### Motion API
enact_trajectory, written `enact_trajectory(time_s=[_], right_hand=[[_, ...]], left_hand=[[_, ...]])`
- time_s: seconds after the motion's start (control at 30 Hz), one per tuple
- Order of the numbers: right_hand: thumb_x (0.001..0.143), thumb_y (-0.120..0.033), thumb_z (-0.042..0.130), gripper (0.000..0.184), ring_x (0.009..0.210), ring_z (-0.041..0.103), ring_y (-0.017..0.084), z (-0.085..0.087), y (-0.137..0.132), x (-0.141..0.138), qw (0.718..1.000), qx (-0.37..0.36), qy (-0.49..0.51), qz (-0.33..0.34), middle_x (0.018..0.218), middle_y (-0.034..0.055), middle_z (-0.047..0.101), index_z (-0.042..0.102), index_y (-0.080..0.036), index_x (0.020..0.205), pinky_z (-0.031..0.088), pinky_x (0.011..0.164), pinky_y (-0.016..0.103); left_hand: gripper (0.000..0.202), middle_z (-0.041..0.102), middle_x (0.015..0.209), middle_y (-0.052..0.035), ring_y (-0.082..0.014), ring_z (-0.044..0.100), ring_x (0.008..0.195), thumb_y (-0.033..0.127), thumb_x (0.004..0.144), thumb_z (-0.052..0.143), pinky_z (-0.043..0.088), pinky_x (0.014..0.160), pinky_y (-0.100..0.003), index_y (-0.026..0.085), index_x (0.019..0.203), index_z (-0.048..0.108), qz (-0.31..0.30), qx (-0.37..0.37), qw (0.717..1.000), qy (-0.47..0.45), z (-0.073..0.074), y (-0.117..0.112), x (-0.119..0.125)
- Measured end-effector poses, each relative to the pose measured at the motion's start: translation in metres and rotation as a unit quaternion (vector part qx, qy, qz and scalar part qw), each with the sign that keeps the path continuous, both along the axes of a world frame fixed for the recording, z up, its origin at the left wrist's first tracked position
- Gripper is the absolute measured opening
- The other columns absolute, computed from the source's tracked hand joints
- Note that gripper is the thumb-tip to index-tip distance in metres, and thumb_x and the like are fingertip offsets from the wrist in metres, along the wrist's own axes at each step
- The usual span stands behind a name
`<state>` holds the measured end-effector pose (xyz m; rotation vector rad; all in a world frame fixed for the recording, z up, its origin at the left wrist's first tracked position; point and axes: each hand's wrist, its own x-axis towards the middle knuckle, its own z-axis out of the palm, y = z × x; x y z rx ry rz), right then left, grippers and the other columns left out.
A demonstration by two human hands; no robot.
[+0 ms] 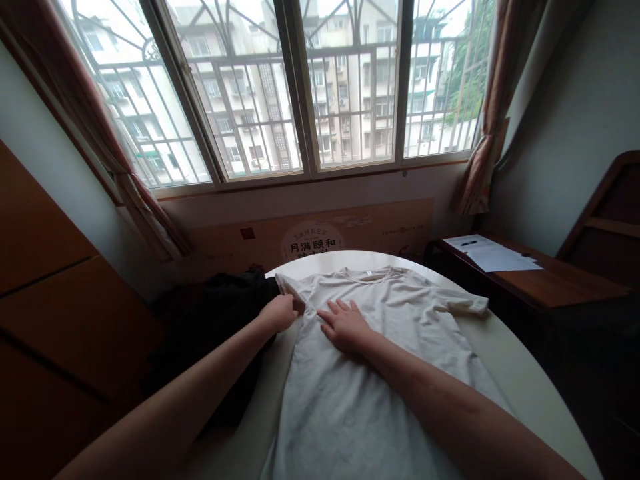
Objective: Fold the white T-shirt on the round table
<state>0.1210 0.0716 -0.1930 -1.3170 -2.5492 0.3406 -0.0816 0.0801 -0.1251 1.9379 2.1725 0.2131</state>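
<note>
A pale grey T-shirt point(395, 333) lies spread flat on a round white table point(520, 373), neck toward the window. My left hand point(278, 313) is closed on the shirt's left sleeve at the table's left edge. My right hand point(345, 323) lies flat on the shirt's chest just beside it, fingers stretched out and pointing toward the sleeve. The right sleeve point(465, 305) lies spread out to the side.
A dark heap of clothing point(225, 313) sits off the table's left edge. A brown desk point(550, 280) with white papers point(493, 253) stands at the right, a wooden chair behind it. A barred window and curtains fill the back wall. Wooden panels stand at left.
</note>
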Motion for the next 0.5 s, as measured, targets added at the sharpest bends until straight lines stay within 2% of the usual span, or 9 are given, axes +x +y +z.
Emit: enact_trajectory(time_s=[0.1,0.2,0.27,0.33,0.43,0.5], right_hand=[[0.102,-0.048,0.039,0.054,0.151,0.029,0.037,0.000,0.000,0.000,1.000,0.000,-0.001,-0.002,0.163,0.0134,0.036,0.048,-0.029,0.152,0.015,0.120,0.063],[0.102,-0.049,0.039,0.054,0.151,0.029,0.037,0.000,0.000,0.000,1.000,-0.003,-0.001,-0.003,0.163,0.0128,0.036,0.047,-0.029,0.153,0.015,0.120,0.063],[0.102,-0.049,0.039,0.055,0.151,0.029,0.036,0.000,0.000,0.000,1.000,-0.005,-0.001,-0.004,0.164,0.0121,0.036,0.047,-0.030,0.153,0.015,0.120,0.063],[0.102,-0.049,0.039,0.055,0.151,0.029,0.037,0.000,0.001,0.000,1.000,-0.005,0.001,-0.003,0.164,0.0124,0.036,0.047,-0.029,0.153,0.015,0.120,0.063],[0.102,-0.048,0.039,0.055,0.152,0.028,0.037,0.000,0.001,0.001,1.000,-0.005,0.003,0.000,0.164,0.0129,0.035,0.047,-0.029,0.153,0.014,0.120,0.063],[0.102,-0.048,0.039,0.055,0.152,0.028,0.037,0.000,0.001,0.001,1.000,-0.005,0.004,0.001,0.164,0.0126,0.035,0.046,-0.029,0.153,0.014,0.120,0.063]], left_hand=[[0.030,0.075,0.105,-0.0132,-0.0221,0.074,0.083,0.018,0.091,0.058,0.060,0.066,-0.028,0.013,0.118,0.068,0.043,-0.024,0.993,-0.105,-0.003,0.003,0.003],[0.035,0.074,0.106,-0.0119,-0.0150,0.073,0.081,0.013,0.097,0.046,0.059,0.064,-0.020,0.012,0.129,0.061,0.067,-0.019,0.981,-0.181,-0.008,0.002,0.008],[0.036,0.074,0.106,-0.0117,-0.0130,0.072,0.081,0.010,0.097,0.042,0.059,0.065,-0.018,0.012,0.128,0.062,0.078,-0.011,0.976,-0.204,-0.011,0.001,0.008],[0.031,0.074,0.101,-0.0112,-0.0135,0.071,0.078,0.012,0.097,0.044,0.059,0.063,-0.018,0.012,0.119,0.066,0.086,-0.012,0.976,-0.202,-0.014,0.001,0.005],[0.020,0.070,0.077,-0.0098,-0.0188,0.068,0.064,0.025,0.093,0.058,0.058,0.053,-0.024,0.010,0.091,0.072,0.088,-0.046,0.981,-0.167,-0.012,0.002,-0.002],[0.023,0.066,0.065,-0.0087,-0.0219,0.066,0.055,0.030,0.087,0.066,0.055,0.048,-0.028,0.011,0.074,0.070,0.072,-0.069,0.990,-0.104,-0.006,0.001,-0.004]])
